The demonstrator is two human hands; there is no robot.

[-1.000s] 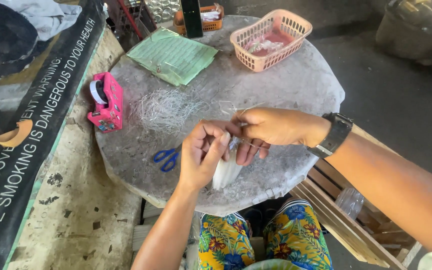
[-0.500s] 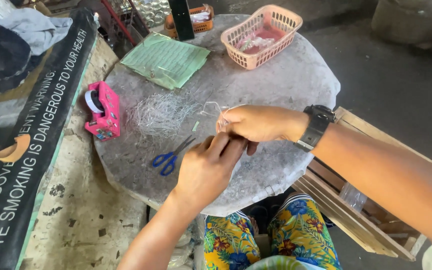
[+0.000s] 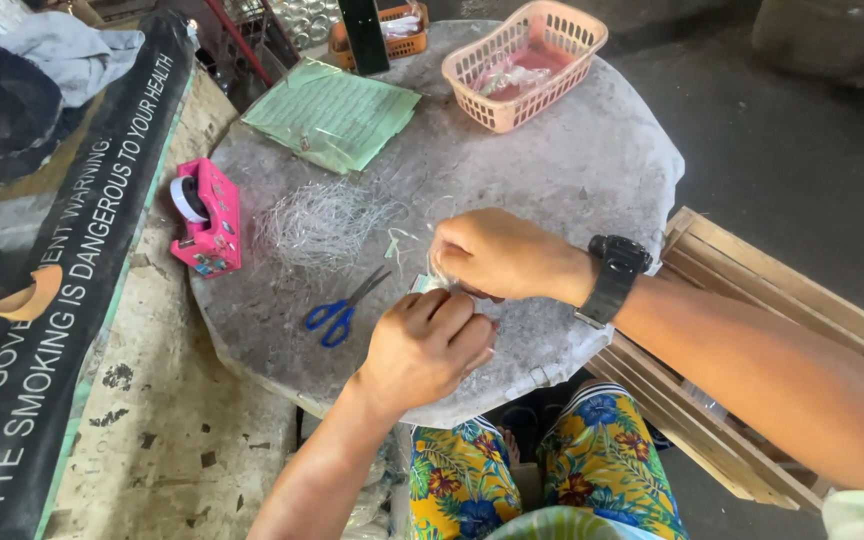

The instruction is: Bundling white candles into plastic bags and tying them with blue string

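Observation:
Over the near edge of a round grey stone table (image 3: 592,170), my left hand (image 3: 424,345) and my right hand (image 3: 497,255) pinch a small clear plastic packet (image 3: 430,284) between them. Only a corner of the packet shows; fingers hide the rest. My right wrist wears a black watch (image 3: 612,278). Blue-handled scissors (image 3: 344,306) lie on the table just left of my left hand. A heap of thin silvery shreds (image 3: 324,222) sits beyond the scissors.
A pink tape dispenser (image 3: 207,217) stands at the table's left edge. A green sheet (image 3: 332,112) and a peach plastic basket (image 3: 524,62) sit at the far side. A wooden crate (image 3: 752,330) is right of the table, a black banner (image 3: 62,290) on the left.
Both hands have dropped from in front of the table edge onto the tabletop. The packet that hung down visibly between them is now mostly covered by my fingers.

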